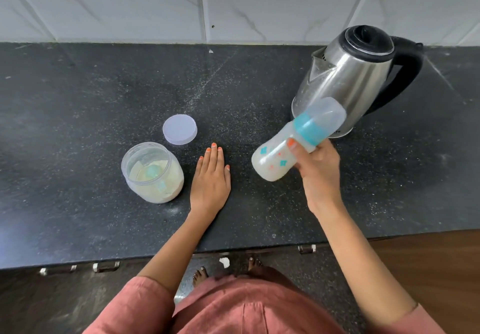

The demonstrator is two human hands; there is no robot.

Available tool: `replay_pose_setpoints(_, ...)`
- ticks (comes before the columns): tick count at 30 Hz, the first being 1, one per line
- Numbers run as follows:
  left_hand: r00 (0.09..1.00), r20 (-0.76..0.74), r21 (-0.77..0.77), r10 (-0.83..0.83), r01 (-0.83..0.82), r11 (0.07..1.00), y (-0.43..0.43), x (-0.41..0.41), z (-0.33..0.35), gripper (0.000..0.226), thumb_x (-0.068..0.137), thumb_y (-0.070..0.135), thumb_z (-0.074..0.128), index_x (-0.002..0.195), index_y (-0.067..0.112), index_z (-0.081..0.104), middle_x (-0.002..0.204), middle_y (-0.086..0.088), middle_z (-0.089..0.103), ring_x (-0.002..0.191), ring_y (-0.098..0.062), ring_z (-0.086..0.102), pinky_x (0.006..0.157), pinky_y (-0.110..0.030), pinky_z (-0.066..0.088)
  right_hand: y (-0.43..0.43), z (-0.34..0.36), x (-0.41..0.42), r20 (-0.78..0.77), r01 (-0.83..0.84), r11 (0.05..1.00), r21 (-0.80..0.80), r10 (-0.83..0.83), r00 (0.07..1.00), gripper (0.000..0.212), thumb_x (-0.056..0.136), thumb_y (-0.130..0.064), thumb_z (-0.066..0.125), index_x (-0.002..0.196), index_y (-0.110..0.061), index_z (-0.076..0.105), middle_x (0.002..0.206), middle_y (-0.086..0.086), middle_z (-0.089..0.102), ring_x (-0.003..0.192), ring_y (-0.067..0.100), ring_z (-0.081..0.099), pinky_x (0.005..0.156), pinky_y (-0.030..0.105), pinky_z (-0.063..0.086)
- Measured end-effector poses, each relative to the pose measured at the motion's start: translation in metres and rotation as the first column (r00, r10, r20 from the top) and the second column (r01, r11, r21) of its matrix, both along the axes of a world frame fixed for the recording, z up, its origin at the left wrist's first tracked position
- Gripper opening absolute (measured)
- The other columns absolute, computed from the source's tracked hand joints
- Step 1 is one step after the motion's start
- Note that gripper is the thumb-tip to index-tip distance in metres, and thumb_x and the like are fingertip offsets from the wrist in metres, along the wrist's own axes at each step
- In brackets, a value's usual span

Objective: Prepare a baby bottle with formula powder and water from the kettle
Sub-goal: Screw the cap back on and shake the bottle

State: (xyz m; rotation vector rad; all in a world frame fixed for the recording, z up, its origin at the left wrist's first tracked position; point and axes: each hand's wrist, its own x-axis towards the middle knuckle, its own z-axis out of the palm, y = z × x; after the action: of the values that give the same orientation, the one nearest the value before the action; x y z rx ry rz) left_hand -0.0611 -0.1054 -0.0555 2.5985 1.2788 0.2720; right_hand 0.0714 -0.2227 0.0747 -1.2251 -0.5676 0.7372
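My right hand [318, 167] grips a baby bottle [272, 158] just below its teal collar and holds it tilted above the counter, its clear cap pointing up toward the kettle. Milky white liquid fills the bottle's lower part. The steel kettle [355, 74] with black lid and handle stands right behind the bottle. My left hand [210, 177] rests flat on the black counter [78, 100], fingers straight. To its left an open clear jar of formula powder [153, 175] stands with a teal scoop inside. The jar's round lid [179, 129] lies on the counter behind it.
A white tiled wall [233, 3] runs along the back of the counter. The counter's front edge [181, 254] has metal drawer handles below it. A wooden surface [428, 268] shows at lower right.
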Motion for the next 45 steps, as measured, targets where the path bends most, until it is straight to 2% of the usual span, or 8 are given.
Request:
replay_pose_setpoints(5,1.0,-0.005,-0.006,0.0,-0.001,1.0,0.0,-0.001,-0.001,0.065,0.091,0.034,0.005,0.14,-0.001,0.029,0.149,-0.017,0.026,0.139,-0.029,0.026,0.113,-0.037,0.013,-0.006,-0.002,-0.007,0.22,-0.249,0.934,-0.254,0.307,0.926,0.04,0.06,0.004,0.078,0.086,-0.022,0.063,0.074,-0.018,0.072,0.074,-0.002,0.066,0.067,0.015,0.053)
replay_pose_setpoints(9,1.0,-0.003,0.0,0.002,-0.002,1.0,0.0,-0.001,-0.002,0.066,0.091,0.035,0.004,0.141,-0.001,0.028,0.15,-0.017,0.025,0.139,-0.028,0.024,0.112,-0.035,0.01,0.002,0.005,0.009,-0.019,-0.02,1.0,0.007,0.021,1.0,0.029,0.061,-0.019,0.077,0.087,-0.021,0.064,0.078,-0.012,0.072,0.079,0.003,0.065,0.07,0.021,0.053)
replay_pose_setpoints(11,1.0,-0.003,0.012,-0.003,0.003,1.0,0.0,0.0,-0.002,0.067,0.09,0.036,0.002,0.141,0.0,0.026,0.151,-0.016,0.023,0.14,-0.027,0.022,0.112,-0.034,0.008,0.005,0.001,0.006,-0.051,0.041,0.999,0.002,-0.04,0.998,0.024,0.069,-0.016,0.071,0.09,-0.021,0.062,0.078,-0.013,0.071,0.081,0.003,0.065,0.074,0.025,0.054)
replay_pose_setpoints(16,1.0,-0.013,0.017,-0.006,0.006,1.0,0.0,0.0,-0.003,0.071,0.087,0.037,-0.004,0.143,0.002,0.021,0.153,-0.014,0.019,0.142,-0.025,0.017,0.113,-0.033,0.005,-0.002,-0.005,-0.009,0.156,-0.204,0.947,-0.248,0.246,0.957,0.035,0.063,0.001,0.077,0.085,-0.021,0.063,0.073,-0.016,0.072,0.073,-0.001,0.066,0.069,0.018,0.053)
replay_pose_setpoints(22,1.0,-0.002,0.019,0.0,0.0,1.0,0.001,0.0,-0.003,0.066,0.091,0.035,0.004,0.141,0.0,0.027,0.15,-0.016,0.025,0.14,-0.028,0.023,0.112,-0.035,0.009,0.012,-0.001,0.007,-0.033,0.057,0.998,-0.041,-0.058,0.998,0.025,0.073,-0.011,0.07,0.093,-0.023,0.062,0.082,-0.012,0.071,0.085,0.003,0.065,0.078,0.025,0.054)
replay_pose_setpoints(27,1.0,0.001,0.015,0.0,0.0,1.0,0.001,0.0,-0.003,0.066,0.09,0.035,0.004,0.141,0.0,0.027,0.15,-0.016,0.025,0.14,-0.028,0.024,0.112,-0.035,0.01,0.011,-0.017,-0.003,0.126,-0.143,0.937,-0.32,0.192,0.973,0.031,0.07,0.0,0.072,0.088,-0.023,0.063,0.086,-0.008,0.069,0.079,0.0,0.065,0.074,0.021,0.052)
replay_pose_setpoints(35,1.0,0.006,0.022,0.004,-0.004,1.0,0.002,0.0,-0.002,0.062,0.092,0.033,0.009,0.14,0.0,0.031,0.149,-0.016,0.029,0.138,-0.028,0.028,0.111,-0.035,0.01,0.05,-0.021,0.03,0.036,-0.08,0.949,-0.306,0.096,0.995,0.026,0.077,-0.006,0.069,0.097,-0.02,0.062,0.1,0.0,0.067,0.103,0.018,0.062,0.093,0.039,0.049)
replay_pose_setpoints(45,1.0,0.01,0.054,0.013,-0.014,0.998,0.002,0.0,-0.002,0.053,0.094,0.027,0.023,0.132,-0.003,0.043,0.14,-0.019,0.043,0.129,-0.03,0.043,0.105,-0.043,0.023,0.117,-0.032,0.068,0.237,-0.047,0.918,-0.395,0.151,0.96,0.045,0.075,-0.005,0.071,0.116,-0.006,0.055,0.12,0.009,0.061,0.102,0.013,0.057,0.084,0.024,0.05)
